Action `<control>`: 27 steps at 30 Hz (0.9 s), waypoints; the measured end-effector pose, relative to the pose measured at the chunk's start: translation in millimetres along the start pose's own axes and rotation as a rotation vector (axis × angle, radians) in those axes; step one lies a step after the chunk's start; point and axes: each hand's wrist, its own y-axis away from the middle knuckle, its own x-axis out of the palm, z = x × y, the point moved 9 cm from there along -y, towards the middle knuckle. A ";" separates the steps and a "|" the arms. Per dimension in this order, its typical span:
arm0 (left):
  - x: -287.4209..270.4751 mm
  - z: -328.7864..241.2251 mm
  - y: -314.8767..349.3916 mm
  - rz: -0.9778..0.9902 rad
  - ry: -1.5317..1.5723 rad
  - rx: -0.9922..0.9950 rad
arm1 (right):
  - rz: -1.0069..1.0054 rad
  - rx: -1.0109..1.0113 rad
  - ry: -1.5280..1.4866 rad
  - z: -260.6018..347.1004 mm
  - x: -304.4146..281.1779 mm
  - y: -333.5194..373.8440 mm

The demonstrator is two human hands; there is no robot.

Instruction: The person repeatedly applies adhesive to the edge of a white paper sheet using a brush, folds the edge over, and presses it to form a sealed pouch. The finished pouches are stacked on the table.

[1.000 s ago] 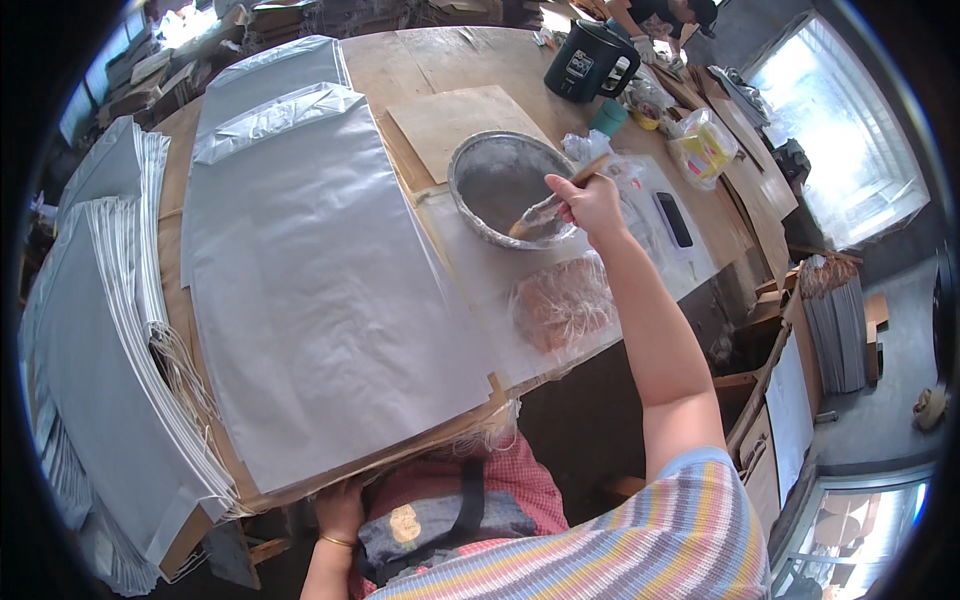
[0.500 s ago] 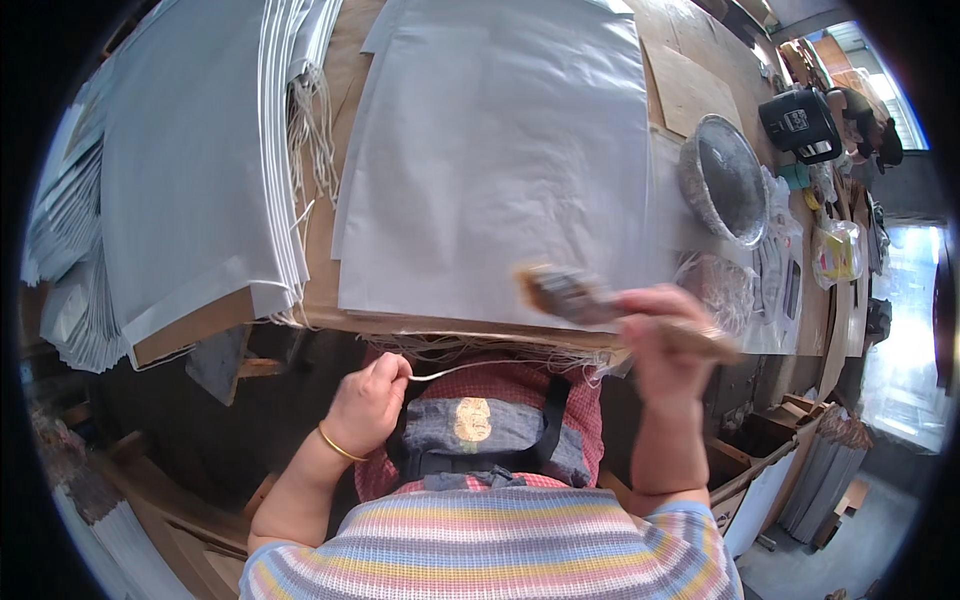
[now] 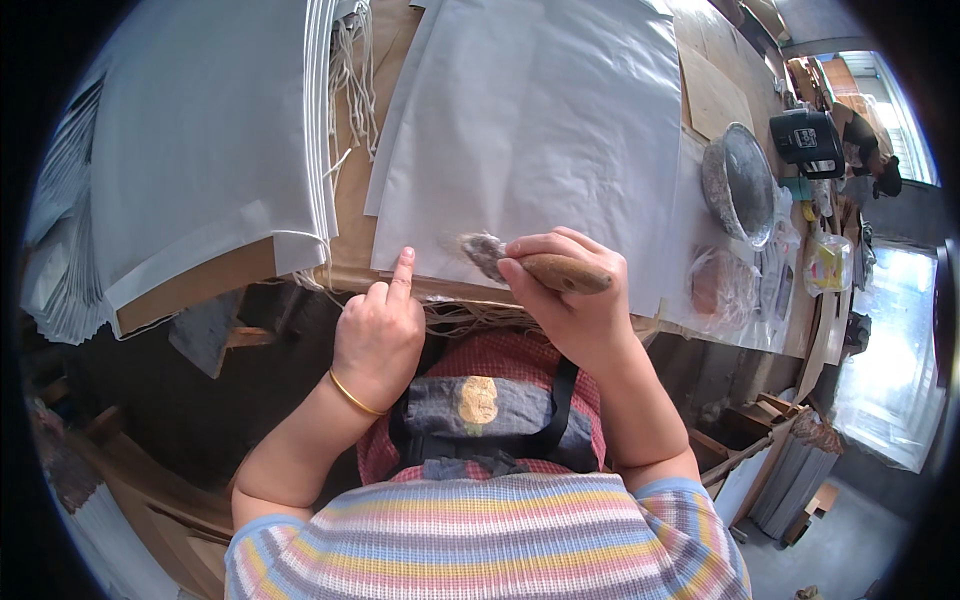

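My right hand (image 3: 585, 305) grips a brush with a wooden handle (image 3: 568, 273). Its pale, matted bristles reach over the near edge of a white paper sheet (image 3: 540, 130) on top of a pile; whether they touch it I cannot tell. My left hand (image 3: 378, 325), a yellow bangle at the wrist, is at the sheet's near left corner. Its index finger points forward onto the edge while the others are curled, their undersides hidden, so anything held there does not show. Loose white cords (image 3: 480, 316) hang along the table's near edge, between my hands.
On the left is a stack of grey-white folded paper (image 3: 200, 130), with bundled white cords (image 3: 355, 80) beside it. To the right stand a crusted bowl (image 3: 722, 195) of grey content, a clear plastic bag (image 3: 728, 290) and a black container (image 3: 808, 138). A person is at the far right.
The brush has swung left and down to the sheet's near edge. My left hand has moved up to the corner; the white cord it pinched no longer shows in it.
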 end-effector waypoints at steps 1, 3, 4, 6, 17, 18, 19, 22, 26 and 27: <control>-1.4 -0.2 -1.0 -0.008 -0.003 0.000 | -0.007 -0.015 -0.039 4.7 2.8 -1.5; -3.2 -0.8 -2.1 -0.008 -0.004 0.003 | -0.004 -0.094 -0.080 8.7 14.1 -5.2; -3.5 -0.9 -2.5 -0.001 -0.002 0.008 | -0.016 -0.032 -0.077 -1.2 13.4 -3.5; -2.0 -1.3 -3.5 0.029 0.003 0.006 | -0.041 0.094 -0.071 -20.1 5.3 2.6; 6.7 -0.7 -5.1 0.161 0.047 -0.021 | -0.295 0.418 0.296 -101.5 -125.7 79.1; 6.1 -1.6 -6.8 0.174 0.032 -0.017 | -0.272 0.404 0.341 -100.9 -124.8 75.2; 5.2 -2.4 -8.0 0.187 0.017 -0.014 | -0.250 0.390 0.386 -97.3 -123.3 69.3; 1.7 -3.9 -7.0 0.150 0.012 0.013 | -0.253 0.534 -0.023 -103.3 -143.6 75.0; -0.1 -1.7 -5.1 0.157 0.061 -0.019 | -0.786 0.268 -0.392 -97.8 -241.5 131.4; -3.2 -3.5 -6.0 0.147 0.087 0.003 | -0.729 0.226 -0.011 -98.4 -259.3 142.5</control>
